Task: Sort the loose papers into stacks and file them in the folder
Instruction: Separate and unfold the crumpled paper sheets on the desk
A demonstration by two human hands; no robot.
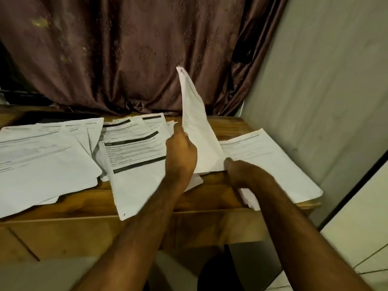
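Upright sheet (196, 124) held above wooden tabletop (228, 127): left hand (181, 153) grip clamped on its edge, right hand (239, 172) pinching lower corner (motion-blurred). Right stack (273, 162) just beside; loose papers (46, 160) spread left.

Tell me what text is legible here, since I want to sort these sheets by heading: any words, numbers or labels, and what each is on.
No text can be read.
Sheet with black bars: printed headings and lines, too blurred.
Left sheets: faint lines, illegible.
Right stack: faint print, illegible.
Raised sheets in the left hand: print too faint.
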